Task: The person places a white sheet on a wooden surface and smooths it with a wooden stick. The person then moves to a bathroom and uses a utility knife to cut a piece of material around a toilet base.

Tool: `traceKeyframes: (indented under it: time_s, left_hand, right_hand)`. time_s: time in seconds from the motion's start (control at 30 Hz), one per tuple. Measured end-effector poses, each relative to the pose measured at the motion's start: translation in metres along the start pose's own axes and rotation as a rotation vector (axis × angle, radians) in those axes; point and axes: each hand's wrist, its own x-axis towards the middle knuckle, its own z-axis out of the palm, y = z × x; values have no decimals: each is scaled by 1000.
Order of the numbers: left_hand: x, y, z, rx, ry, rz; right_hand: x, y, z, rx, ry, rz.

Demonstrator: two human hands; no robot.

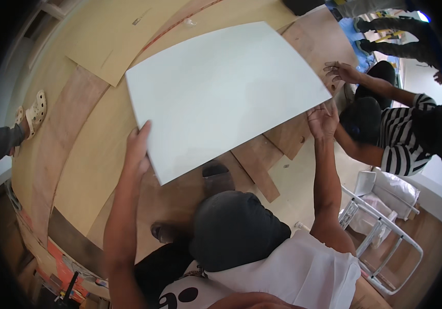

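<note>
A large white rectangular panel (221, 98) is held up, tilted, over sheets of plywood. My left hand (139, 147) grips its left edge, with the thumb on top and the other fingers partly hidden beneath. At the near right corner, my right hand (324, 121) holds the edge, palm turned up and fingertips partly under the panel. A co-worker's hand (343, 72) is spread beside the panel's right edge. That person's other forearm reaches toward the same corner, its hand mostly hidden behind mine.
Plywood sheets (84, 149) overlap across the floor, with narrower wood pieces (257, 159) near my knee. The co-worker in a striped shirt (406, 134) crouches at right. A white metal step ladder (385, 242) lies behind my right arm. Someone's foot in a cream clog (36, 114) stands at left.
</note>
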Motion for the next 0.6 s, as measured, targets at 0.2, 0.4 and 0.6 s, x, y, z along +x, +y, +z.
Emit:
traceKeyframes:
  time_s: [0.2,0.4,0.6]
  left_hand:
    - [14,-6,77,-295,-40,-73]
    - [8,18,123,-484,-161,-171]
    - [10,11,126,-535,-42,-247]
  right_hand:
    - [-66,56,-79,-780,146,128]
    - [-65,63,-196,-1064,819,64]
    - [-80,81,-187,-826,538,221]
